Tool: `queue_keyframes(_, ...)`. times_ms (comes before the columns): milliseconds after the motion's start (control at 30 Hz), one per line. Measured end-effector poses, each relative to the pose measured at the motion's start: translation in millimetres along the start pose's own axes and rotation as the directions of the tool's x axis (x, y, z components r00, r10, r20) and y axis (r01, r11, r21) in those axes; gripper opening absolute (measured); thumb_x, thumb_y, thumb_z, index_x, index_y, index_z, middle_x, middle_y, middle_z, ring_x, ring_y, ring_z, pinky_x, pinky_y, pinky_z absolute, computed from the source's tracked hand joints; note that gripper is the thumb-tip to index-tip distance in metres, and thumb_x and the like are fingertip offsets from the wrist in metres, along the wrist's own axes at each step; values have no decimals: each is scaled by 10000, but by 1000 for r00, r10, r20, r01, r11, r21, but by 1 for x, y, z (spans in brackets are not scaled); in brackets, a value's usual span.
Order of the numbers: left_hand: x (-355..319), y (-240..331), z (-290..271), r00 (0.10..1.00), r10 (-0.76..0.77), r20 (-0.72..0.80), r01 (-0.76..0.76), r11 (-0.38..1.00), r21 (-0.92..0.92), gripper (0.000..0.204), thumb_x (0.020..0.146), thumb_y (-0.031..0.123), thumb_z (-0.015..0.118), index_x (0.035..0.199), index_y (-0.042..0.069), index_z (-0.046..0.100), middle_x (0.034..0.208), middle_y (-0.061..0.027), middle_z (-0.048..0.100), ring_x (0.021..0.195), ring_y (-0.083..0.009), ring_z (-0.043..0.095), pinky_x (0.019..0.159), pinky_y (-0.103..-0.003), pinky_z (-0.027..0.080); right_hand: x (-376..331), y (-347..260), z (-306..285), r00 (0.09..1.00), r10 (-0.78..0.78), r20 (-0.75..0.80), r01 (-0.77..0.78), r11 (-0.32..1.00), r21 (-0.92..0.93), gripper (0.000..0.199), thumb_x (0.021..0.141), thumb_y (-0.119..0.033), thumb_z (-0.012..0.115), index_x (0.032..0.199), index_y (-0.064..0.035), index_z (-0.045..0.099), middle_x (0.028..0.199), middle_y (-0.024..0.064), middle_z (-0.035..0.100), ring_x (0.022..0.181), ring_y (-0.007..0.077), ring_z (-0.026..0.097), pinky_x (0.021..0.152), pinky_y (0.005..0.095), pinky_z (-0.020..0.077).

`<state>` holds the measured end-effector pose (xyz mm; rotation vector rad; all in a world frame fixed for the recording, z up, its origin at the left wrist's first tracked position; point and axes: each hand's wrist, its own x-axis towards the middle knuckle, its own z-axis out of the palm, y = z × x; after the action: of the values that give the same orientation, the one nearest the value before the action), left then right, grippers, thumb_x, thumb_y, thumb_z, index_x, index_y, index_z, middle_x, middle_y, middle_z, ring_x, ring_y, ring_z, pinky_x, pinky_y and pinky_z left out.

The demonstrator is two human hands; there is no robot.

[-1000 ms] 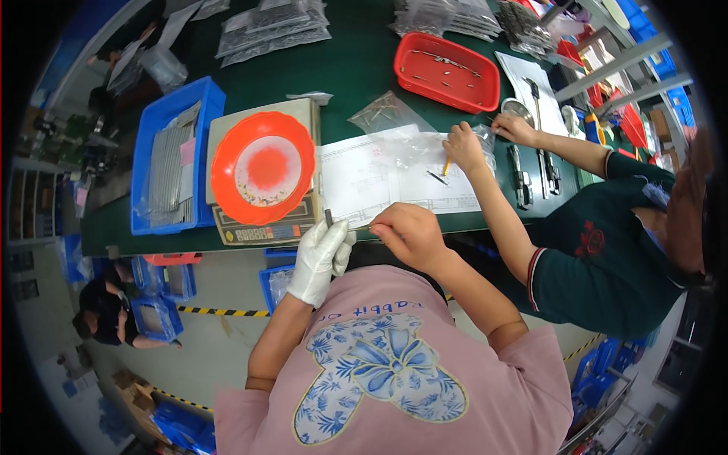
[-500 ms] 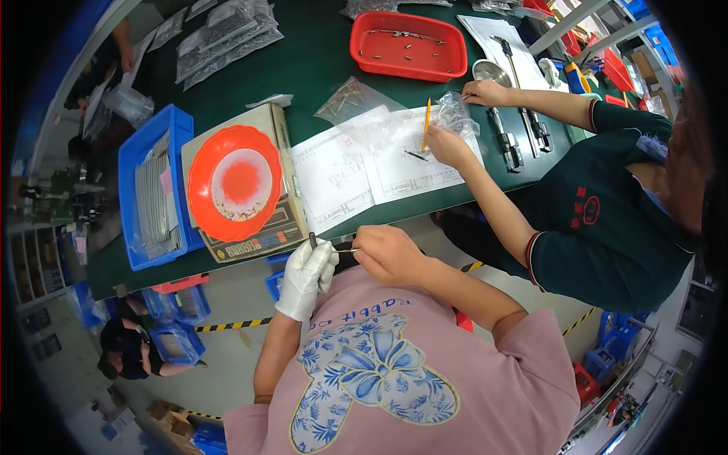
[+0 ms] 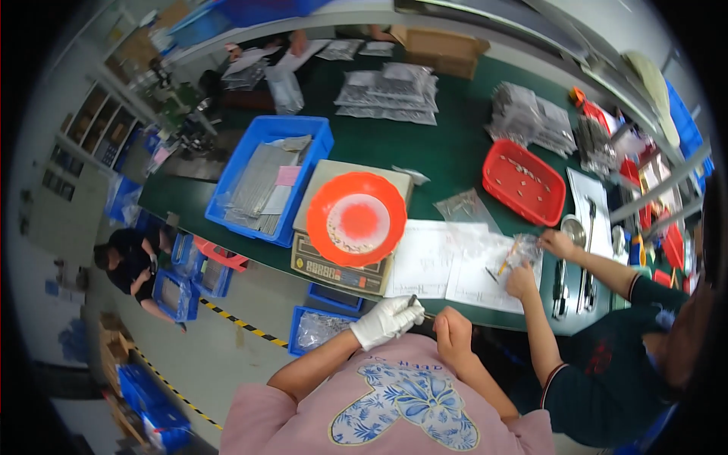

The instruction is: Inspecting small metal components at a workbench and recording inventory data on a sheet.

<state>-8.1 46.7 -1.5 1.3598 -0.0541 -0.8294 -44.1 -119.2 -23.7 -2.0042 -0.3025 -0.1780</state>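
Note:
My left hand [image 3: 387, 322], in a white glove, is closed with a small dark cylindrical piece [image 3: 412, 300] poking up between the fingertips. Just right of it, and apart, is my bare right hand [image 3: 453, 334], its fingers curled in and thumb uppermost. What it holds, if anything, is hidden. Both hands are in front of my chest at the near table edge. Beyond them a beige weighing scale [image 3: 341, 273] carries an orange-red scalloped plate [image 3: 322, 220] with small bits on it. Printed drawing sheets [image 3: 413, 265] lie right of the scale.
A blue bin [image 3: 220, 205] of flat grey parts stands left of the scale. A red tray [image 3: 493, 199] holds small pieces. Bagged parts [image 3: 387, 95] are stacked at the back. On the right, a co-worker's hands [image 3: 522, 280] handle a clear bag and a yellow pencil-like stick.
The view has swung left, so the table appears shifted right. My hands have moved apart; the thin metal rod seen between them earlier no longer shows.

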Motion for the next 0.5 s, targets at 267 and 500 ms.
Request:
queue_keyframes(267, -2, 14, -11, 780, 575, 247, -542, 422, 727, 87, 785, 131, 485, 769, 54, 521, 704, -108, 542, 651, -289, 538, 574, -325, 429, 15, -1, -16, 434, 369, 822, -835, -179, 521, 415, 868, -322, 362, 512, -125, 278, 456, -37, 241, 381, 72, 198, 369, 209, 178)
queue_keyframes(500, 4, 0, -11, 768, 617, 171, -577, 552, 602, 79, 769, 121, 526, 796, 48, 531, 694, -96, 551, 586, -246, 528, 534, -296, 419, 11, -8, -13, 643, 501, 579, -757, 306, 577, 373, 866, -335, 368, 578, -109, 300, 491, -26, 256, 400, 67, 211, 379, 209, 185)
